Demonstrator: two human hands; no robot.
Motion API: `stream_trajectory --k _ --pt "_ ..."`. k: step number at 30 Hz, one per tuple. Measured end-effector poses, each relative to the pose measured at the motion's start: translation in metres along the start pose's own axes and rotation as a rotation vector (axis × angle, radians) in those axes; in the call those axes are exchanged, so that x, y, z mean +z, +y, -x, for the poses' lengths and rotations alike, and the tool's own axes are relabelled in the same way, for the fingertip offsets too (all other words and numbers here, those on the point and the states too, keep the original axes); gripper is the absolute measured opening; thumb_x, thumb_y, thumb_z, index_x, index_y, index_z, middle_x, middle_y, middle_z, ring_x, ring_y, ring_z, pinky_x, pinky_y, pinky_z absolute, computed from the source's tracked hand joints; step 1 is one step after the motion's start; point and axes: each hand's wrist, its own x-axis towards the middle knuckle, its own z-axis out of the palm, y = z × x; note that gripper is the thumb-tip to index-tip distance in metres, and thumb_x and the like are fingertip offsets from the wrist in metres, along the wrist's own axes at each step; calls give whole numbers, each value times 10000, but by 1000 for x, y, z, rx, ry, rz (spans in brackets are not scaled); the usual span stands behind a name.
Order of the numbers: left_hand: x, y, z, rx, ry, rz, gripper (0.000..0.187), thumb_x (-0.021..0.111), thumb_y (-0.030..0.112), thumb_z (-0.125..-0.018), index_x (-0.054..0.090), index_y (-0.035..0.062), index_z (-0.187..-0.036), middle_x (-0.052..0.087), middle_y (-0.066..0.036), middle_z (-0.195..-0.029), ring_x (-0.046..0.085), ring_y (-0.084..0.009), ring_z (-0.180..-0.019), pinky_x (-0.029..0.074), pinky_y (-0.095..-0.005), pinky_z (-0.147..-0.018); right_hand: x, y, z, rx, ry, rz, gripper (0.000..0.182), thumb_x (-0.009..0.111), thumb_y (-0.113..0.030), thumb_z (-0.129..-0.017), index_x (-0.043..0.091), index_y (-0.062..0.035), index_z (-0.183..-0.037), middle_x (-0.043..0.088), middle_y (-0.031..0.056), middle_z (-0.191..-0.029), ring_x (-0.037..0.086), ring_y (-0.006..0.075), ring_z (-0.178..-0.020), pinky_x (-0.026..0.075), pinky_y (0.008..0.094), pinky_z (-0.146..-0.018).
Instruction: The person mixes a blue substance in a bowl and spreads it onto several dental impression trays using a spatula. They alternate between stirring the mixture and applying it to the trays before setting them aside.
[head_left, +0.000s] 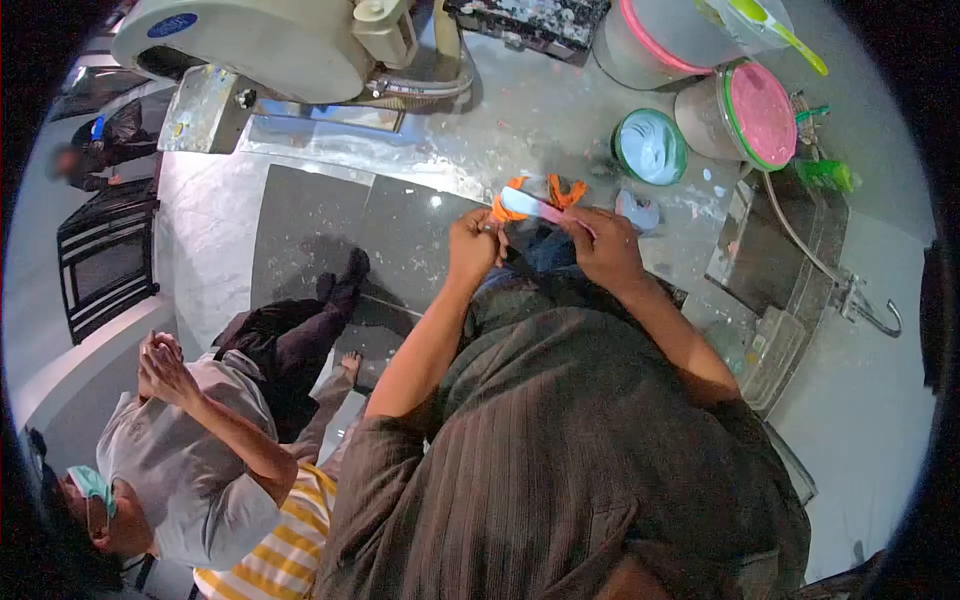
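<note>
My left hand (472, 245) and my right hand (605, 250) are raised close together over the edge of a steel counter (520, 130). The right hand grips a flat tool with a pink handle and pale blue blade (532, 207). The left hand pinches an orange piece (503, 208) that the blade rests against. More orange material (566, 190) shows just behind the blade. What the orange thing is cannot be told.
On the counter stand a teal-rimmed tub (650, 147), a pink-lidded container (755, 115) and a large pink-rimmed bucket (655, 40). A sink (790, 260) with a tap (872, 312) is on the right. A white machine (260, 45) sits far left. Another person in a grey shirt (180, 450) stands lower left.
</note>
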Motion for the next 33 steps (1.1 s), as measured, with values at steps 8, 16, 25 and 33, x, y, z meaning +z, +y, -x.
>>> stream_trajectory --k 8,16,25,33 --pt "-9 1 -16 70 8 -4 269 461 147 -993 563 -12 -802 567 -63 -597 506 -118 -429 391 -251 -379 9 -1 -10 -172 95 184 190 602 -142 -853 640 -21 -995 662 162 -879 646 355 -758 504 435 -643" --pt "-6 -6 -2 22 17 57 289 455 174 -998 559 -9 -800 563 -73 -600 507 -130 -430 387 -267 -379 2 -17 11 -168 69 211 187 608 -105 -859 641 -18 -1021 633 146 -814 631 332 -723 483 407 -635" --pt "-8 -2 -4 -5 -19 -25 257 458 148 -995 568 -5 -820 563 -71 -591 505 -131 -428 388 -264 -373 -1 -20 0 -283 93 355 191 616 -85 -809 597 -30 -991 617 114 -812 644 286 -681 513 397 -578" --pt "-8 6 -4 17 -26 -21 277 455 154 -991 560 4 -783 553 -62 -578 505 -128 -428 387 -259 -377 1 -11 -2 -337 103 392 195 609 -76 -785 580 -38 -974 600 107 -793 634 284 -680 498 393 -580"
